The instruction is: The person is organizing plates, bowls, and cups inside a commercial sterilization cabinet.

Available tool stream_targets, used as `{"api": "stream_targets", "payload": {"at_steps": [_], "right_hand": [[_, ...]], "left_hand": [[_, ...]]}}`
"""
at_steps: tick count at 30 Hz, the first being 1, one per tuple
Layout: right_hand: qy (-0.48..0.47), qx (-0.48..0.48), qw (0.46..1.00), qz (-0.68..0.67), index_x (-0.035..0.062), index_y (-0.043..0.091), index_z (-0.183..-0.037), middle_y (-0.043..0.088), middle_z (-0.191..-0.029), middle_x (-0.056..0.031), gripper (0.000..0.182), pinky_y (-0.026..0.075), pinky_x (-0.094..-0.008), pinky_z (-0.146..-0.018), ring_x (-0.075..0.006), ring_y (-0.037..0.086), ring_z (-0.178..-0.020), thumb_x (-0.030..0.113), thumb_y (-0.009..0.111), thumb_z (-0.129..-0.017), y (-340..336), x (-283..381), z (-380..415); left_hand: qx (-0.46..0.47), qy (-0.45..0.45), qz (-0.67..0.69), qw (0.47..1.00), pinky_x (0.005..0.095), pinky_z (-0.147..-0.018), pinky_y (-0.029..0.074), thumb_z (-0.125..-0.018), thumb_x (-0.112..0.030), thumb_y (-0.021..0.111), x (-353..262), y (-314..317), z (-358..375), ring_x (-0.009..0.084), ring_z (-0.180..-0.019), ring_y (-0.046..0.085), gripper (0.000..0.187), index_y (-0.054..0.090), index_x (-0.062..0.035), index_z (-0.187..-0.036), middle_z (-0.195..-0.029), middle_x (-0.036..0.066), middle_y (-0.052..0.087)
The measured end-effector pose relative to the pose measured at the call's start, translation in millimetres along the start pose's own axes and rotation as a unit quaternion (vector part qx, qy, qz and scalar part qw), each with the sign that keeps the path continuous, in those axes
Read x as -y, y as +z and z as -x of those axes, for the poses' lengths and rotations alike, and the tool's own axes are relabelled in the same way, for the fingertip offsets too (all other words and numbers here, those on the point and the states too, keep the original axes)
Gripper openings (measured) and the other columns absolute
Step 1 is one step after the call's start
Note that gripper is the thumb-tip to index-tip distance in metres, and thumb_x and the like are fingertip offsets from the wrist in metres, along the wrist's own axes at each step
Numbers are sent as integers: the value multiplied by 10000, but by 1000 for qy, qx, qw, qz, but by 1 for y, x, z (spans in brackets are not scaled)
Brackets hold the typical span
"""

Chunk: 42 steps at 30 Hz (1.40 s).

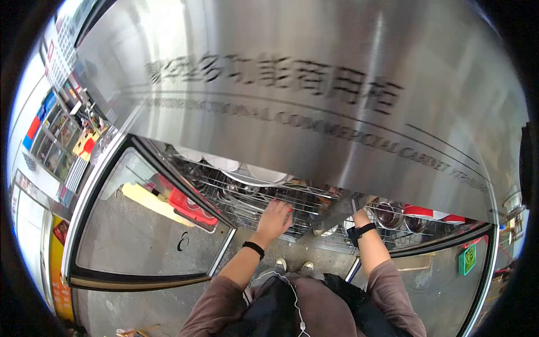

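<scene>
A steel cabinet with both glass doors swung open stands before me, wire racks inside. My left hand reaches over a lower rack, palm down and fingers stretched out, beside long metal utensils. Further right, my right hand is at the edge of a flat grey metal piece, which slants down to the left across the rack. Its fingers are partly hidden, and the kind of piece is unclear. White dishes sit on the shelf above my left hand.
The left glass door and right glass door flank my arms. Glass pots stand at the rack's right, near a red-and-white box. A red basket shows through the left door; a green basket lies at right.
</scene>
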State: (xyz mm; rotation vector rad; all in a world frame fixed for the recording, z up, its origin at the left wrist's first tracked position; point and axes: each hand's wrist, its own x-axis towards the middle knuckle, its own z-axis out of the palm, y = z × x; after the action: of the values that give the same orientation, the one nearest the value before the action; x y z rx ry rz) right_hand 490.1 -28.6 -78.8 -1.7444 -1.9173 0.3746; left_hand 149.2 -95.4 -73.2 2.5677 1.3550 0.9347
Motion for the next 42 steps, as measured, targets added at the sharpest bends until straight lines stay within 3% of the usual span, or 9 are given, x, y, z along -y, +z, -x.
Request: {"api": "stream_targets", "payload": {"at_steps": [6, 18, 21, 29, 36, 42], "right_hand": [[15, -27, 1000, 6, 54, 728, -1141, 724, -1133, -178, 321, 524, -496, -868, -378, 675, -1024, 257, 713, -893, 1, 0, -4], [49, -65, 997, 1, 50, 719, -1151, 726, -1119, -172, 315, 526, -486, -863, -362, 677, -1010, 248, 700, -908, -7, 2, -13], [58, -81, 995, -6, 48, 717, -1153, 727, -1116, -170, 313, 526, -483, -862, -358, 677, -1006, 246, 696, -911, -10, 2, -11], [80, -175, 979, -69, 45, 712, -1160, 728, -1106, -166, 309, 527, -476, -859, -348, 678, -997, 240, 687, -921, -12, 2, -10], [96, -308, 932, -164, 42, 706, -1166, 729, -1098, -163, 306, 528, -470, -856, -338, 679, -989, 235, 680, -930, -23, 1, 0], [101, -361, 908, -189, 40, 702, -1171, 730, -1091, -160, 303, 529, -465, -854, -331, 679, -982, 230, 673, -937, -27, -1, 5]], "left_hand": [[-10, 14, 17, 1000, 506, -1175, 398, -859, -172, 680, 8, 6, 7, 369, -1187, 573, 436, 616, -15, -1261, -1213, 167, 619], [-10, 43, 13, 999, 471, -1174, 399, -868, -213, 675, 20, 12, 9, 337, -1192, 567, 431, 641, -30, -1257, -1210, 137, 623], [-30, 51, 37, 998, 492, -1144, 442, -832, -174, 696, 23, 12, 8, 350, -1147, 594, 423, 638, -36, -1228, -1178, 137, 634], [-19, 52, 34, 998, 476, -1186, 398, -846, -215, 687, 25, 15, 9, 331, -1200, 572, 466, 631, -43, -1276, -1221, 126, 622], [-31, 51, 29, 998, 472, -1187, 396, -844, -216, 695, 25, 19, 10, 342, -1208, 567, 454, 635, -37, -1256, -1219, 135, 618], [-31, 48, 33, 998, 475, -1172, 411, -827, -203, 697, 25, 20, 8, 339, -1177, 582, 444, 641, -41, -1236, -1199, 138, 623]]}}
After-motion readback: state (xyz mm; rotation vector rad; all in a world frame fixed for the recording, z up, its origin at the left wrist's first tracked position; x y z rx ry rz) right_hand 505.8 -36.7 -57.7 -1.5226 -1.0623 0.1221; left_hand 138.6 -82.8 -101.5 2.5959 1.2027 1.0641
